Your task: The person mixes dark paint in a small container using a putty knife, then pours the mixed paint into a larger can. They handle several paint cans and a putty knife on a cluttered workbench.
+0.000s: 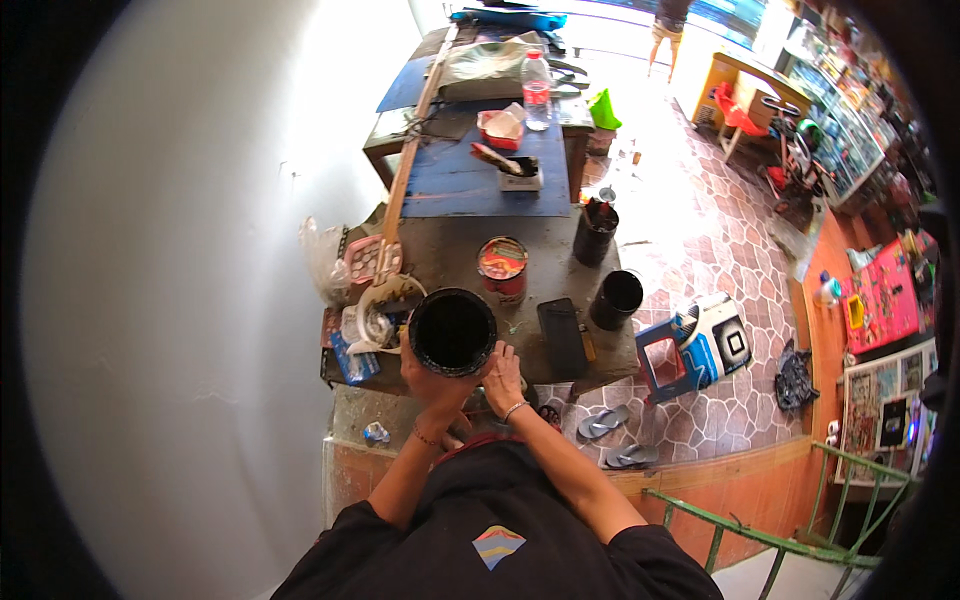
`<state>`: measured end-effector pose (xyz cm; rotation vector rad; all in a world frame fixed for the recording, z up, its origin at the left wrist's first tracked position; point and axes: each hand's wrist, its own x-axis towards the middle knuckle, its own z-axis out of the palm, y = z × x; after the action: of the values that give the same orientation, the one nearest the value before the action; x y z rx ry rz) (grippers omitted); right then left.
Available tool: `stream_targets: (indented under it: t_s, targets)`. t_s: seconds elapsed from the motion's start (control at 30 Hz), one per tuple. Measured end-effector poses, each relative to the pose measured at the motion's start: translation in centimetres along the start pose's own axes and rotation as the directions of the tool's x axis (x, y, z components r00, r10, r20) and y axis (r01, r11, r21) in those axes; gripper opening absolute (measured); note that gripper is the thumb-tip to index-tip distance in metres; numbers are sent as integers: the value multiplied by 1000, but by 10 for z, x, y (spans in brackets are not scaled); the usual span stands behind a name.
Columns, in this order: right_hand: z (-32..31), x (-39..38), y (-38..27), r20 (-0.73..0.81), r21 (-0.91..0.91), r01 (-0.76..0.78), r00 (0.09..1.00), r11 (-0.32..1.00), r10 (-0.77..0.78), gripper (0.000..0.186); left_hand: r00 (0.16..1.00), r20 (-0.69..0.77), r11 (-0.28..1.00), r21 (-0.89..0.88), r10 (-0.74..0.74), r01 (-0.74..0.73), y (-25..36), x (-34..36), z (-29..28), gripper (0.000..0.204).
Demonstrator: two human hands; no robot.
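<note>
A black open-topped cylindrical container [453, 332], dark inside, is held up in front of me over the near edge of the workbench. My left hand [430, 382] is closed around its lower left side, partly hidden by the rim. At its lower right, my right hand [503, 380] has its fingers stretched out and apart; whether they touch the container is hard to tell. Just beyond stands a tin can with a red and yellow top [502, 262]. A black phone [562, 338] lies to the right of my hands, and a white bucket [392, 300] stands left of the container.
Two more black cylinders [616, 299] stand along the bench's right edge, the farther one [597, 232] holding tools. Farther back are a paintbrush [495, 157], a water bottle [536, 92] and a long wooden strip [415, 150]. A blue-white stool [700, 348] and sandals [603, 422] are on the floor.
</note>
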<state>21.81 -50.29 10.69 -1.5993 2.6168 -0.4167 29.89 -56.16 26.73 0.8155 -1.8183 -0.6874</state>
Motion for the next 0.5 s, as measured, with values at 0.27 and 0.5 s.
stream_targets:
  t_s: [0.27,0.5]
  targets:
    - [-80,-66,32,-139,353,22,990,935,29,49,999,-32,999,33,25,-24,9,9,-7,94]
    - [-114,-131,114,-167,421,-169,951,891,259,41,1000,-3,986,168,-1,1,17,-2,-25,92]
